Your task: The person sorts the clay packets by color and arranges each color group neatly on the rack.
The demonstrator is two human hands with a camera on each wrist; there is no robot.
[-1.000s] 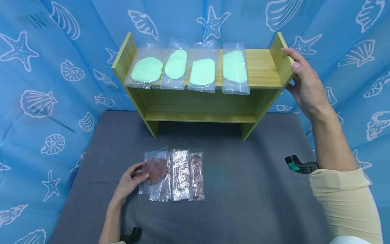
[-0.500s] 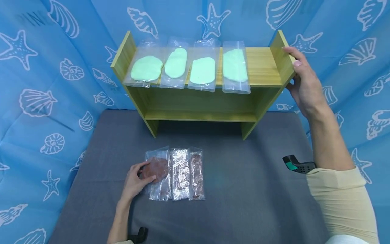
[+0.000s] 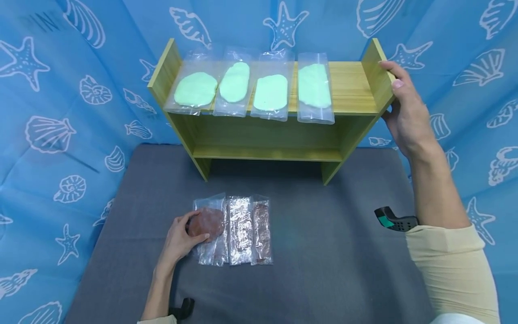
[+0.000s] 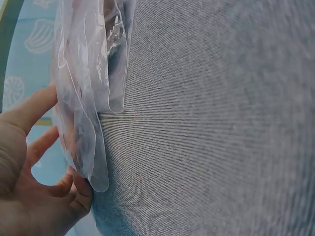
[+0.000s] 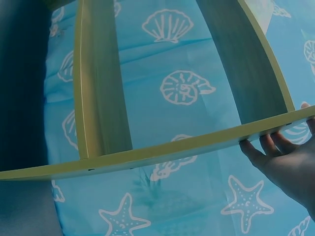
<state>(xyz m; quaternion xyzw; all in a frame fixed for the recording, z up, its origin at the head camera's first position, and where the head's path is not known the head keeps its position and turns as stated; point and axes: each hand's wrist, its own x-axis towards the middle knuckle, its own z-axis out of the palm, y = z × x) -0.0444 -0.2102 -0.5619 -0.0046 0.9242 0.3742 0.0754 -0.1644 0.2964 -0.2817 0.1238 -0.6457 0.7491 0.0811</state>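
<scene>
Holding the bagged brown disc left of the middle of the desk, the left hand curls thumb and fingers round it, the lower ones hidden; glare masks the silvery packet's contents. The right hand, half closed, grips the shelf's upper right corner, fingers partly hidden.

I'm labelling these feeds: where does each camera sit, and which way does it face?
Head: worn on the head, facing forward and down at the shelf, plastic packets and grey cloth; left hand, right hand and forearms show.
Left wrist: worn there, facing packets and cloth; part of the left hand shows.
Right wrist: worn there, facing the shelf and blue curtain; part of the right hand shows.
Shared: head and right wrist both show the shelf and right hand.
</scene>
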